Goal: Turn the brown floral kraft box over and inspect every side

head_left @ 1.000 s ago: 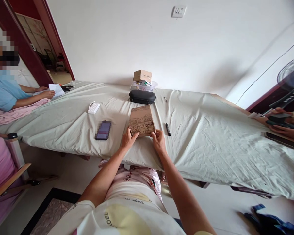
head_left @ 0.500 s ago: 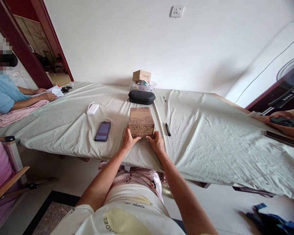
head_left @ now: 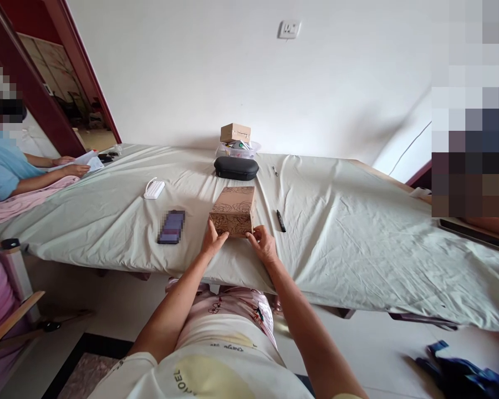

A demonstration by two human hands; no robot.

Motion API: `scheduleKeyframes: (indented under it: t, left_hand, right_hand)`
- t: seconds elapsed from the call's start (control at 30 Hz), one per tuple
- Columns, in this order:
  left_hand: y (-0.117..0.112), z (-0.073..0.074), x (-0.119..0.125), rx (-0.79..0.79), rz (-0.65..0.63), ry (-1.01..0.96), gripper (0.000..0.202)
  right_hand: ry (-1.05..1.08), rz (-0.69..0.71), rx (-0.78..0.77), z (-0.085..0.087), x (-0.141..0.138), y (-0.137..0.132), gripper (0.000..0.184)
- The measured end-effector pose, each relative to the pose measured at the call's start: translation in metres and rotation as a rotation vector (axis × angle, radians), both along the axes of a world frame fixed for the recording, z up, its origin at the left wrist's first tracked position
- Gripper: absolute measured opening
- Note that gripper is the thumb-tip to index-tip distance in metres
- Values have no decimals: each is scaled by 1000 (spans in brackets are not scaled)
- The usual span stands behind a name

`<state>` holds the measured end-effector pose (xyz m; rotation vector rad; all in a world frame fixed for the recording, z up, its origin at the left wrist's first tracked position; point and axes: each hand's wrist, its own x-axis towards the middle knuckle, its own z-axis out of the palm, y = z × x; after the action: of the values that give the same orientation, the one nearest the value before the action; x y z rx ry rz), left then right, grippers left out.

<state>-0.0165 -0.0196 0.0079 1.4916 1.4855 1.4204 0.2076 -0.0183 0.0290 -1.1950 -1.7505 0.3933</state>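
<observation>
A brown cardboard box (head_left: 233,213) with black scribbled loops on its faces sits on the cloth-covered table in front of me, turned slightly. My left hand (head_left: 213,239) grips its near left corner, thumb along the bottom front edge. At the near right corner, my right hand (head_left: 263,243) pinches the box's lower edge with thumb and bent fingers. A black marker (head_left: 281,220) lies just right of the box. Left of it rests a dark phone (head_left: 172,227) with a blurred screen. Behind the box is a black zip case (head_left: 236,168).
A white power bank (head_left: 154,189) lies to the left. Against the wall, a clear plastic tub (head_left: 255,149) carries a small carton (head_left: 235,133). A thin pen (head_left: 275,171) lies further back. At the left, a person in a blue shirt (head_left: 2,166) holds papers (head_left: 92,160).
The box has turned a little, so its right side now shows. My right hand has shifted to its right corner, fingers more bent. The view has swung slightly right.
</observation>
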Motion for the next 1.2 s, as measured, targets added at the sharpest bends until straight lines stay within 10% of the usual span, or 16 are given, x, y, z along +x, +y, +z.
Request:
scheduleKeyframes:
  t: [0.63, 1.2]
  left_hand:
    - [-1, 2, 9, 105, 256, 398, 126]
    - [3, -6, 7, 184, 134, 438, 149]
  right_hand:
    - [-574, 106, 175, -11, -12, -4, 29]
    - [-561, 218, 275, -12, -16, -5, 25]
